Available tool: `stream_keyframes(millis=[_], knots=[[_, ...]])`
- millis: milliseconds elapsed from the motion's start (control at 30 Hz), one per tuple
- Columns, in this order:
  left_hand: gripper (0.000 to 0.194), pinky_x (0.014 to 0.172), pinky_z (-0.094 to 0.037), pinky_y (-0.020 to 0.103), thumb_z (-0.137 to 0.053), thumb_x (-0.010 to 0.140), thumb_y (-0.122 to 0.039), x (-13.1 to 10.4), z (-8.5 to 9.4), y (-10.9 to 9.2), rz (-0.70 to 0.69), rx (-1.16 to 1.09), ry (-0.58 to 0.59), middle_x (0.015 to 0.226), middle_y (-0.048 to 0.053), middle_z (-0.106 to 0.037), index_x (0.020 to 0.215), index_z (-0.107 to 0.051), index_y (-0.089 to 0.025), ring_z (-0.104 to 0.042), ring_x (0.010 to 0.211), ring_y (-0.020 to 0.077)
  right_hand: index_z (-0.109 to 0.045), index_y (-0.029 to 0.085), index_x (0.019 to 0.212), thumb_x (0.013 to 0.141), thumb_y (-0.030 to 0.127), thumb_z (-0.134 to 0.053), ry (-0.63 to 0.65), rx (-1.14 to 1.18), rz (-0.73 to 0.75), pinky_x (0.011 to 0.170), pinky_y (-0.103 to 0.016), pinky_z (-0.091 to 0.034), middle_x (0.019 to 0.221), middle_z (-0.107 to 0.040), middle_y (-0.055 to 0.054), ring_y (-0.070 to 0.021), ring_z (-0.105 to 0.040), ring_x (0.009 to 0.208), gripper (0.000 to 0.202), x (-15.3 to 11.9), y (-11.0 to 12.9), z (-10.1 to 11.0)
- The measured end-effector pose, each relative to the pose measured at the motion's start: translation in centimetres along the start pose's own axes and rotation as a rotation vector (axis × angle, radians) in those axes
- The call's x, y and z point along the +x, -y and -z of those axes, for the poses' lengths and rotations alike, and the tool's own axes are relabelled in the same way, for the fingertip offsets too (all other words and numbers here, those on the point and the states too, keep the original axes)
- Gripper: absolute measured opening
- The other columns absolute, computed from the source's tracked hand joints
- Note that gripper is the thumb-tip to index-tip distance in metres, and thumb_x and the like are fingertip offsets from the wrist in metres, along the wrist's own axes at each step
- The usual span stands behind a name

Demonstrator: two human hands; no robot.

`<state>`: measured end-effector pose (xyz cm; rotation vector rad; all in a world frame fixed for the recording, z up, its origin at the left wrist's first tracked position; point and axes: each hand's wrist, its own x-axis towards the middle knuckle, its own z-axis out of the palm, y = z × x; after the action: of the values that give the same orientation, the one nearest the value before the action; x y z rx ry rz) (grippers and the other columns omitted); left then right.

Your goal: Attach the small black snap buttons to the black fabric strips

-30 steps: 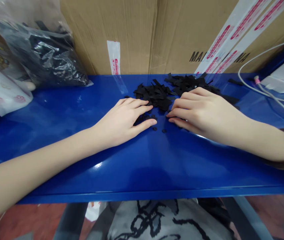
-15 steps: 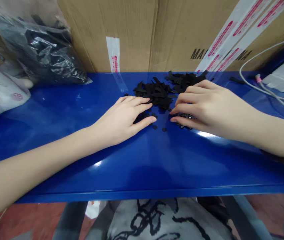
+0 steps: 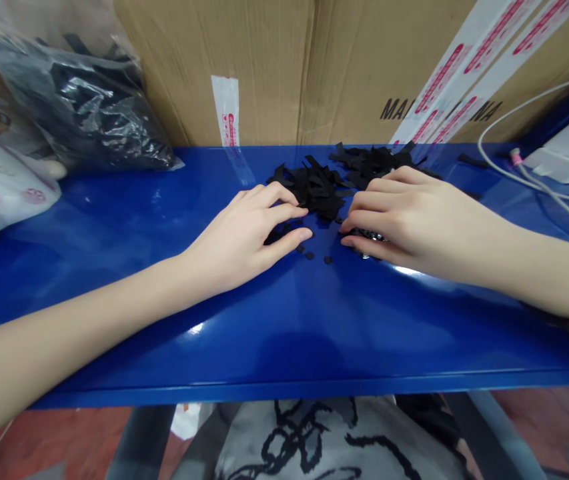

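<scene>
Left hand (image 3: 250, 232): fingers parted over black discs (image 3: 280, 231).
Right hand (image 3: 400, 215): above shiny pieces (image 3: 370, 235); we cannot tell its grip.

the strips (image 3: 317, 191) are black, the table (image 3: 274, 333) blue, the tape (image 3: 439, 80) white with pink print.

a grey garment (image 3: 337, 450) with looping black lines — both forearms (image 3: 129, 303) bare.

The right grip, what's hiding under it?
Under the right grip, small dark pieces with bright spots peek out on the blue table. What lies farther beneath is covered, so I can't tell.
</scene>
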<state>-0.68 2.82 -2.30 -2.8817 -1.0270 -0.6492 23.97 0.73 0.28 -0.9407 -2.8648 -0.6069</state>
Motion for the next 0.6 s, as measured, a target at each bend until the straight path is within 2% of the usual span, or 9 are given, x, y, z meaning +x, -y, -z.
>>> stream_keyframes(millis=[233,367,600], knots=[[0.023,0.084,-0.046,0.033,-0.052,0.094,-0.03,0.03,0.32,-0.23,-0.031,-0.02,-0.088,0.104,0.004,-0.064,0.108,-0.069,-0.023,-0.061,0.098,0.0175,-0.064,0.018,0.089,0.097,0.024,-0.039,0.029,-0.021,0.001,0.082,-0.037,-0.035,0.086,-0.063,-0.006,-0.0204,-0.053,0.082,0.027,-0.14,-0.21,-0.08],[0.02,0.078,-0.046,0.028,-0.053,0.093,-0.025,0.0,0.27,-0.16,-0.069,-0.054,-0.125,0.095,0.001,-0.065,0.103,-0.07,-0.022,-0.063,0.091,0.014,-0.064,0.02,0.091,0.097,0.026,-0.039,0.065,-0.012,-0.003,0.083,-0.038,-0.034,0.088,-0.063,-0.005,-0.0214,-0.051,0.083,0.027,-0.22,-0.27,0.13],[0.015,0.073,-0.046,0.024,-0.053,0.092,-0.024,0.03,0.38,-0.44,-0.05,-0.109,-0.093,0.091,0.001,-0.066,0.091,-0.067,-0.018,-0.062,0.084,0.0126,-0.064,0.02,0.095,0.098,0.026,-0.035,0.121,-0.009,-0.029,0.085,-0.039,-0.034,0.091,-0.063,-0.005,-0.0221,-0.052,0.086,0.03,-0.1,-0.04,0.51]])
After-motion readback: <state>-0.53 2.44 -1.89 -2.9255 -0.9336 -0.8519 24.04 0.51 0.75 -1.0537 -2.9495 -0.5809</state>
